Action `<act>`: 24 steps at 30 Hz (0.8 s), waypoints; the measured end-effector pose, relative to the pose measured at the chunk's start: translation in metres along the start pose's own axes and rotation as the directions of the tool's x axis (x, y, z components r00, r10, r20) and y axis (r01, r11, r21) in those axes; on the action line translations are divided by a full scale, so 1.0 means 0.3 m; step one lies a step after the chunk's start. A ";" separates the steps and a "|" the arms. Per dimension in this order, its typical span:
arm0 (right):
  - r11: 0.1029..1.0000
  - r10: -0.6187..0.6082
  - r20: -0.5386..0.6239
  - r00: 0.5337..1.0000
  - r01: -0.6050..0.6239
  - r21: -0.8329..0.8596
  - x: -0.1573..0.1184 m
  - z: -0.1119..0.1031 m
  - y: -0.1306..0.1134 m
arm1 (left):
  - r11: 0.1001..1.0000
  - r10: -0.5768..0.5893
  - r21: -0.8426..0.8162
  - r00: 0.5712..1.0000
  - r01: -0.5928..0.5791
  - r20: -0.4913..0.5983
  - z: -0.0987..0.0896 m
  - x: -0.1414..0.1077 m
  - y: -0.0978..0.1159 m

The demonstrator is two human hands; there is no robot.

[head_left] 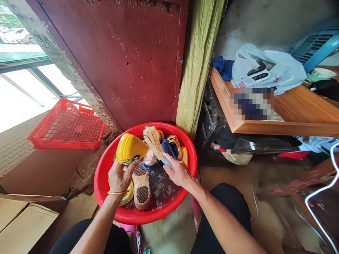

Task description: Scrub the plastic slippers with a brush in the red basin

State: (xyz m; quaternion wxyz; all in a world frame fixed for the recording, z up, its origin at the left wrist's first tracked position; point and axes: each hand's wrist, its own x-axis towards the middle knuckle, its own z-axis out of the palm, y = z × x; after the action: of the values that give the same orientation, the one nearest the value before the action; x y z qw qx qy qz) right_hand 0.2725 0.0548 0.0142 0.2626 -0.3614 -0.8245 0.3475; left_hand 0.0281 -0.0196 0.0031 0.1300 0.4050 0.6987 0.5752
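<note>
Over a round red basin (pixel 97 187), my left hand (pixel 119 178) grips a yellow shoe (pixel 129 146) with a printed pattern on its side. In my right hand (pixel 177 169) is a scrubbing brush (pixel 153 141), held by its blue-grey handle, its pale bristles close to the shoe's right end. Dark water (pixel 160 187) with some suds fills part of the basin. Several shoes lie in it: one shows its brown-patterned sole (pixel 143 194), and an orange and blue shoe (pixel 175 144) rests near the far right rim. The fingertips under the yellow shoe are partly hidden.
A red plastic crate (pixel 66 127) stands left, above cardboard boxes (pixel 23 218). Behind the basin are a dark red door (pixel 119 63) and a yellowish post (pixel 197 70). At right, a wooden tray (pixel 299 106) holds a white plastic bag (pixel 270 67).
</note>
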 end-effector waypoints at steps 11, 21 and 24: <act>0.998 -0.051 -0.019 0.999 0.051 0.020 -0.002 0.000 0.007 | 0.917 0.345 0.176 0.933 -0.359 0.105 -0.027 -0.014 0.080; 0.997 0.005 -0.299 0.954 0.018 0.075 0.036 -0.030 0.020 | 0.846 -0.151 -0.390 0.865 0.364 0.479 0.160 0.040 0.107; 0.999 0.003 -0.318 0.948 0.011 0.043 0.040 -0.033 0.027 | 0.708 -0.193 -0.425 0.734 0.564 0.651 0.219 0.034 0.096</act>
State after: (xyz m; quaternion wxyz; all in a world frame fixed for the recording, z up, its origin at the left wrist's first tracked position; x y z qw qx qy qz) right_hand 0.2755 0.0720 0.0164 0.4003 -0.4052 -0.7643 0.3023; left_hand 0.0761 0.0338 0.0122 0.5712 0.3319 0.4802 0.5771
